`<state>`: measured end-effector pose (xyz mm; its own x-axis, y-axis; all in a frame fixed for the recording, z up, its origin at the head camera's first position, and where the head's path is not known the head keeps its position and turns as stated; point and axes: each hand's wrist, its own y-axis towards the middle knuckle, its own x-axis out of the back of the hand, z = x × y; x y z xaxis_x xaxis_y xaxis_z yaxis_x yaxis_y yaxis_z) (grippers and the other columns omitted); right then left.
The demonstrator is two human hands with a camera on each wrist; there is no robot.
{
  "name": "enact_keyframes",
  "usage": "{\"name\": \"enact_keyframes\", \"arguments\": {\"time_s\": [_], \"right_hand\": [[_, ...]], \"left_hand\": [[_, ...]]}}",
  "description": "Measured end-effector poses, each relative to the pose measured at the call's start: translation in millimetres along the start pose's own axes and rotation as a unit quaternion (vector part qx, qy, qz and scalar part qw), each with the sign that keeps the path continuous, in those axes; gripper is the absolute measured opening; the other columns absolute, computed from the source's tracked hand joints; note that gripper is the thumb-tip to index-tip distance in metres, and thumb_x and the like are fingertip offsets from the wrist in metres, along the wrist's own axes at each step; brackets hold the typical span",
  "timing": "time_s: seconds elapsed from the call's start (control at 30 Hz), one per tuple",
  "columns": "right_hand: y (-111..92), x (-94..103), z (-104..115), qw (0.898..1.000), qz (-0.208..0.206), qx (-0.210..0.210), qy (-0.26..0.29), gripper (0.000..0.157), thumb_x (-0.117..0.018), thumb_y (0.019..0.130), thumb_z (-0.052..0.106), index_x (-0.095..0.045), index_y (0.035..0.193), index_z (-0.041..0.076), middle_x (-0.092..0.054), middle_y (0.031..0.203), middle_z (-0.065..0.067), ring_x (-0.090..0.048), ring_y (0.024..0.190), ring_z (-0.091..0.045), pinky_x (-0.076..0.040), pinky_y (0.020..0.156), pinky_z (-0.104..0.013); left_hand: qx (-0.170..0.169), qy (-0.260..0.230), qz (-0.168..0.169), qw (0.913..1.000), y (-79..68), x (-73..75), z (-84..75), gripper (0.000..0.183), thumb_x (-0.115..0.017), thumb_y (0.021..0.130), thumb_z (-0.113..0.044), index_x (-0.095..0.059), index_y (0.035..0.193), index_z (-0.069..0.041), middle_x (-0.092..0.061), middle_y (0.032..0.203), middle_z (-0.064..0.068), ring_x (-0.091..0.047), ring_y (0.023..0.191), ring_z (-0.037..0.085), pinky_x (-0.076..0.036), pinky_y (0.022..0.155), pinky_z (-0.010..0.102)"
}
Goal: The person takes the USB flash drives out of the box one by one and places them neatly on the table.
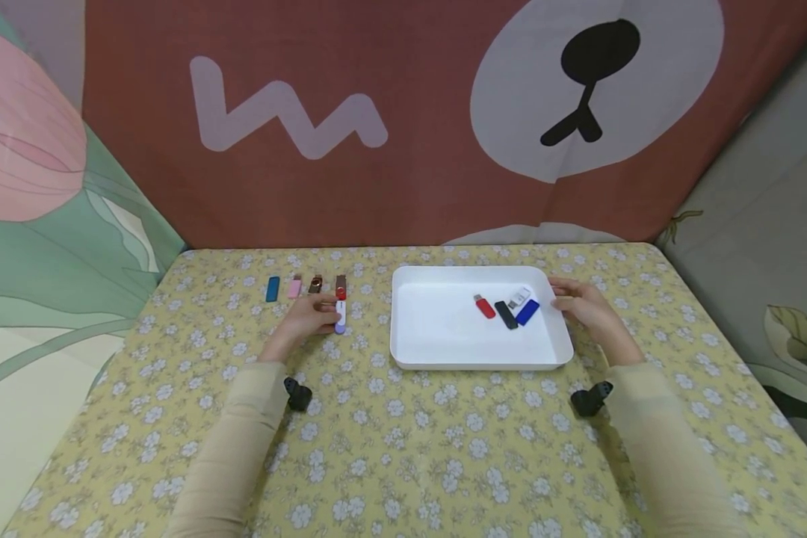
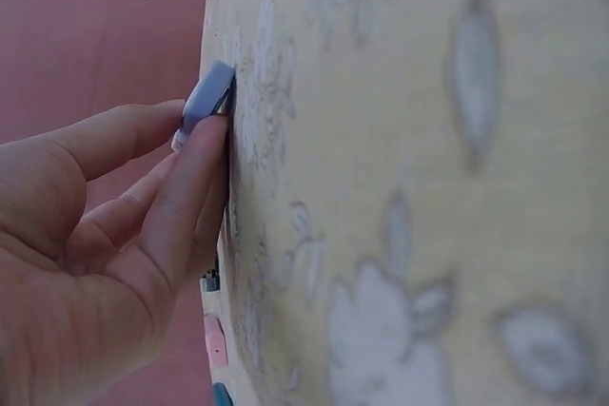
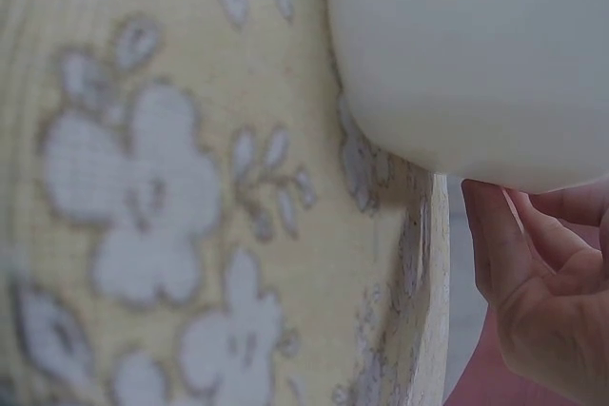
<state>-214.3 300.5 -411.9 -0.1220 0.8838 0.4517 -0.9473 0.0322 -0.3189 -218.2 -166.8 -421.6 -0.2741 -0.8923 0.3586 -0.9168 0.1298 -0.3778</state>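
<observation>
My left hand (image 1: 304,317) pinches a white-and-lavender USB stick (image 1: 340,317) between thumb and fingers, low over the cloth. In the left wrist view the stick's lavender end (image 2: 206,102) sticks out past the fingertips. A brown-and-red USB stick (image 1: 341,288) lies just beyond it. On the right, my right hand (image 1: 583,302) rests its fingertips against the right wall of a white tray (image 1: 437,357). Inside the tray lie a red USB stick (image 1: 485,306), a black one (image 1: 507,315), a white one (image 1: 521,297) and a blue one (image 1: 527,312).
Left of the brown-and-red stick, a brown USB stick (image 1: 315,284), a pink one (image 1: 294,288) and a teal one (image 1: 272,289) lie in a row. A yellow flowered cloth (image 1: 410,448) covers the table. Behind it hangs a reddish-brown curtain (image 1: 376,202).
</observation>
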Motion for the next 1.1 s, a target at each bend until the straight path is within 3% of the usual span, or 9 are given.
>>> {"name": "enact_keyframes", "arguments": {"time_s": [0.17, 0.37, 0.67, 0.8, 1.1], "right_hand": [[16.0, 2.1, -16.2, 1.000, -0.011, 0.004, 0.010, 0.058, -0.051, 0.095, 0.013, -0.032, 0.150, 0.010, -0.039, 0.145, -0.019, -0.051, 0.118, -0.021, -0.052, 0.092, -0.027], [29.0, 4.9, -29.1, 1.000, -0.008, 0.014, 0.010, 0.058, -0.051, 0.095, 0.014, -0.031, 0.150, 0.010, -0.039, 0.145, -0.020, -0.051, 0.120, -0.025, -0.053, 0.091, -0.029], [12.0, 2.6, -12.1, 1.000, -0.005, -0.004, 0.014, 0.059, -0.049, 0.096, 0.013, -0.027, 0.151, 0.010, -0.033, 0.149, -0.022, -0.041, 0.132, -0.032, -0.040, 0.111, -0.045], [9.6, 2.1, -10.9, 1.000, -0.009, -0.004, 0.013, 0.058, -0.050, 0.096, 0.014, -0.029, 0.151, 0.011, -0.036, 0.146, -0.019, -0.046, 0.126, -0.026, -0.043, 0.109, -0.042], [-2.7, 0.5, 2.3, 1.000, 0.016, 0.003, 0.013, 0.059, -0.044, 0.099, 0.010, -0.021, 0.152, 0.006, -0.030, 0.150, -0.025, -0.038, 0.134, -0.036, -0.040, 0.111, -0.044]], "left_hand": [[0.005, 0.019, -0.016, 0.9997, 0.8, -2.5, -1.2, 0.048, -0.056, 0.095, -0.007, -0.041, 0.141, 0.001, -0.049, 0.133, 0.024, -0.061, 0.107, 0.029, -0.057, 0.090, 0.032], [-0.002, 0.031, -0.024, 0.9992, -0.8, -2.7, -2.6, 0.049, -0.055, 0.095, -0.005, -0.041, 0.140, 0.004, -0.050, 0.131, 0.025, -0.062, 0.099, 0.023, -0.058, 0.088, 0.032], [-0.009, 0.034, -0.025, 0.9991, -3.0, -2.6, -3.2, 0.047, -0.055, 0.095, -0.006, -0.042, 0.139, 0.005, -0.051, 0.125, 0.023, -0.062, 0.093, 0.020, -0.058, 0.088, 0.033], [-0.012, 0.034, -0.028, 0.9989, -2.5, -3.5, -2.9, 0.047, -0.056, 0.094, -0.005, -0.043, 0.138, 0.006, -0.052, 0.122, 0.022, -0.062, 0.090, 0.018, -0.058, 0.086, 0.031], [-0.011, 0.043, -0.038, 0.9983, -2.6, -3.6, -3.6, 0.045, -0.055, 0.095, -0.004, -0.044, 0.138, 0.006, -0.051, 0.126, 0.024, -0.063, 0.097, 0.023, -0.058, 0.086, 0.032]]}}
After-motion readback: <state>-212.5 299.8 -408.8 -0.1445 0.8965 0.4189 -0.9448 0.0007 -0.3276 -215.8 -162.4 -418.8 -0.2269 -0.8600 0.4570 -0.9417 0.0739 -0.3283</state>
